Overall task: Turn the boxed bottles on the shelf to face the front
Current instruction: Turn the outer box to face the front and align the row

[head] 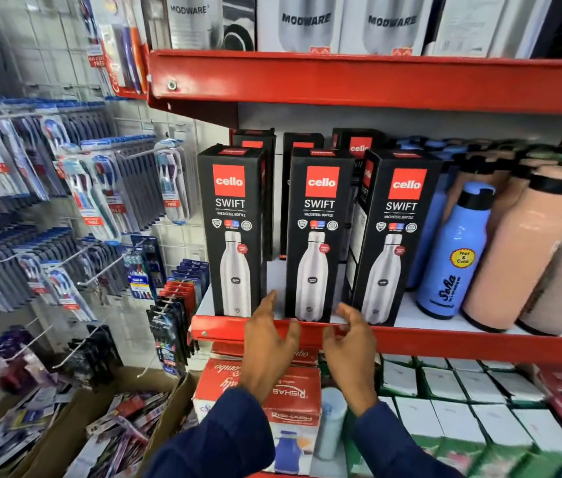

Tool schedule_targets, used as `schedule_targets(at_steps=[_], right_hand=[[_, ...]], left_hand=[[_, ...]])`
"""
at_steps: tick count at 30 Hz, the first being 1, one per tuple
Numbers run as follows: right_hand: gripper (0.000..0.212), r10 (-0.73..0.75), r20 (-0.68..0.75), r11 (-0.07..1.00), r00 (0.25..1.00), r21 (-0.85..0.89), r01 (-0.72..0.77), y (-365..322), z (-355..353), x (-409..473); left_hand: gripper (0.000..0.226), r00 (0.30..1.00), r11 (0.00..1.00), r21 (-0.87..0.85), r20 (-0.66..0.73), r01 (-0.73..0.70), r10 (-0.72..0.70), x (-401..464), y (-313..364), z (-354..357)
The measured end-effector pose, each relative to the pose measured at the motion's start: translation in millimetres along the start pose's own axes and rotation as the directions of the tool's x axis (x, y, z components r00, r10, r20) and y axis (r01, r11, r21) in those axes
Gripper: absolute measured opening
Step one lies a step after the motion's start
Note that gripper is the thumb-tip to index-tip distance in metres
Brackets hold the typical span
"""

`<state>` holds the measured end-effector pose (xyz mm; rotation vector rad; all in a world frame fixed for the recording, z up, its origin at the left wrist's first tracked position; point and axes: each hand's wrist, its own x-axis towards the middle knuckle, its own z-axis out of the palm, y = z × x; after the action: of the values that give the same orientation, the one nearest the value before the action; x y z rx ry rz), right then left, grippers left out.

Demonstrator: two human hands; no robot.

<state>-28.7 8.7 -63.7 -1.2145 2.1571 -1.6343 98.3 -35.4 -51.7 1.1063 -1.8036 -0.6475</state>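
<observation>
Three black boxed bottles stand at the front of the red shelf (445, 343) with their printed fronts toward me: a left box (233, 232), a middle box (317, 236) and a right box (393, 239), which is angled slightly. More black boxes (302, 146) stand behind them. My left hand (269, 343) and my right hand (352, 346) hover at the shelf lip on either side of the middle box's base. Both have fingers spread and hold nothing. The left fingertips reach the gap between the left and middle boxes.
Blue (452, 250) and peach (527, 250) bottles stand to the right on the same shelf. Toothbrush packs (66, 188) hang on a grid wall at left. Red cartons (293, 391) sit below my hands. White boxed bottles (307, 25) fill the upper shelf.
</observation>
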Motion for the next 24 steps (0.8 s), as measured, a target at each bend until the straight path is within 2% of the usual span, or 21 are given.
schedule_targets(at_steps=[6, 12, 19, 22, 24], right_hand=[[0.047, -0.034, 0.109, 0.993, 0.993, -0.105, 0.046, 4, 1, 14], [0.045, -0.071, 0.165, 0.986, 0.984, -0.139, 0.095, 10, -3, 14], [0.042, -0.083, 0.225, 0.992, 0.971, -0.077, 0.102, 11, -9, 10], [0.036, -0.1, 0.183, 0.995, 0.978, -0.009, 0.104, 14, -21, 9], [0.032, -0.117, 0.083, 0.991, 0.99, 0.072, 0.111, 15, -37, 7]], left_hand=[[0.063, 0.999, 0.989, 0.145, 0.03, 0.035, -0.039, 7, 4, 10], [0.054, 0.998, 0.986, 0.157, -0.026, 0.057, -0.054, 3, 7, 8], [0.053, 0.996, 0.989, 0.125, -0.046, 0.085, -0.079, -5, 10, 4], [0.051, 0.992, 0.991, 0.117, -0.114, 0.061, -0.048, -10, 11, 3], [0.045, 0.977, 0.999, 0.052, -0.215, 0.002, 0.009, -15, 15, 4]])
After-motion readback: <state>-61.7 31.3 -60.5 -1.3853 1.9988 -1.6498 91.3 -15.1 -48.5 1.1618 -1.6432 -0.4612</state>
